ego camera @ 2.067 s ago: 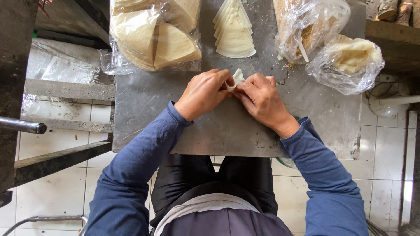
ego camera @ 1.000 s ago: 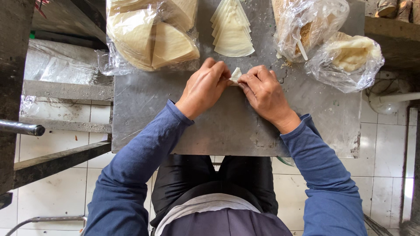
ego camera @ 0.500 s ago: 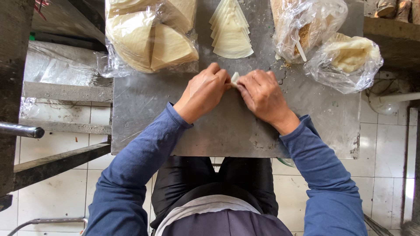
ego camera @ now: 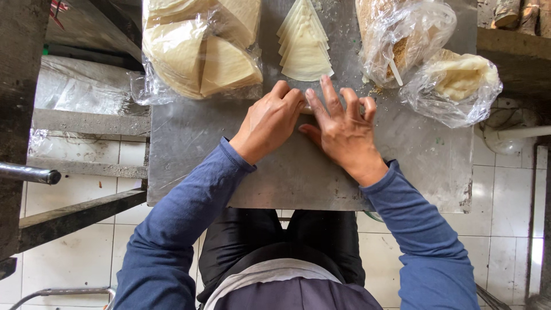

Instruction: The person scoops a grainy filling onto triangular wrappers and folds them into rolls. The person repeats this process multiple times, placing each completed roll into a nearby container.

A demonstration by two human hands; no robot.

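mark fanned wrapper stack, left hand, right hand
fanned wrapper stack [ego camera: 304, 49], head view, middle of top sheet
left hand [ego camera: 270, 120], head view, back of hand
right hand [ego camera: 343, 129], head view, back of hand

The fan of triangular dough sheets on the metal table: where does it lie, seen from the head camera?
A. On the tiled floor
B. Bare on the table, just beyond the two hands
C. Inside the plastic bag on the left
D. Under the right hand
B: the fan of triangular dough sheets lies uncovered on the metal table, just beyond the left hand and right hand.
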